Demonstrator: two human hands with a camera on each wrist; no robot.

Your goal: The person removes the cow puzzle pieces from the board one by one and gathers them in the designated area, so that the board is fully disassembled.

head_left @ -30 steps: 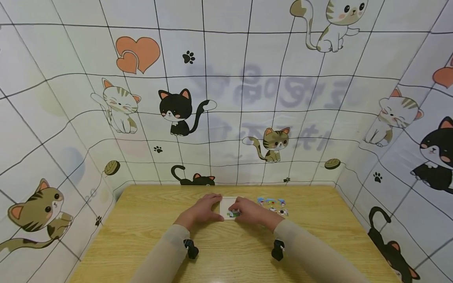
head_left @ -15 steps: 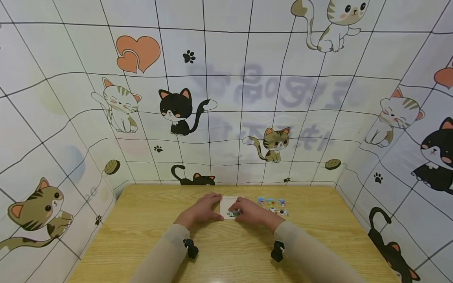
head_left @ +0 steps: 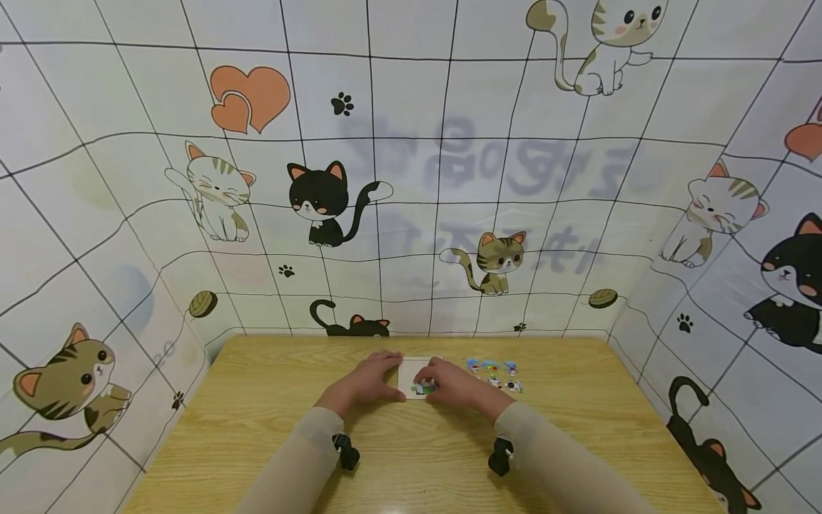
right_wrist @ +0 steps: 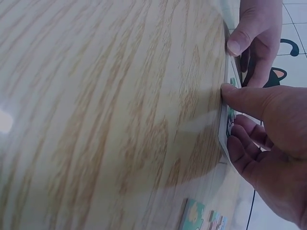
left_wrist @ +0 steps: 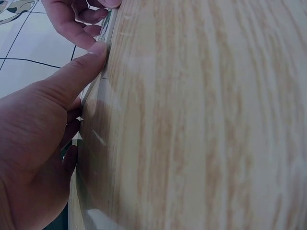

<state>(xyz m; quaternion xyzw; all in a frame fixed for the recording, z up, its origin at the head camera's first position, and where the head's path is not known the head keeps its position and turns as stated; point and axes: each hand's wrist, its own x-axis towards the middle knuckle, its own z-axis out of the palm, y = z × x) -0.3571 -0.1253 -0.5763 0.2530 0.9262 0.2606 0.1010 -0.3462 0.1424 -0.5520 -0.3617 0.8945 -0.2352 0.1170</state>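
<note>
A white square puzzle board point(head_left: 411, 368) lies on the table between the hands. My left hand point(head_left: 366, 382) holds its left side, thumb at the near corner and fingers reaching toward the far one. In the left wrist view the thumb point(left_wrist: 86, 67) lies along the near rim. My right hand point(head_left: 462, 385) bends over the board's right part. Its curled fingers point(right_wrist: 244, 143) touch a printed puzzle piece point(head_left: 422, 389) in the lower part of the board, and its thumb meets the near edge. The hand partly hides the pieces there.
Several loose, colourful puzzle pieces point(head_left: 491, 368) lie in rows to the right of the board. A green-toned piece point(right_wrist: 194, 214) lies on the table near the right wrist. The wooden table point(head_left: 282, 385) ends at a cat-print curtain point(head_left: 411, 214) behind and at both sides.
Both hands stay in place at the board. The right wrist has shifted very slightly to the left; nothing else visibly differs.
</note>
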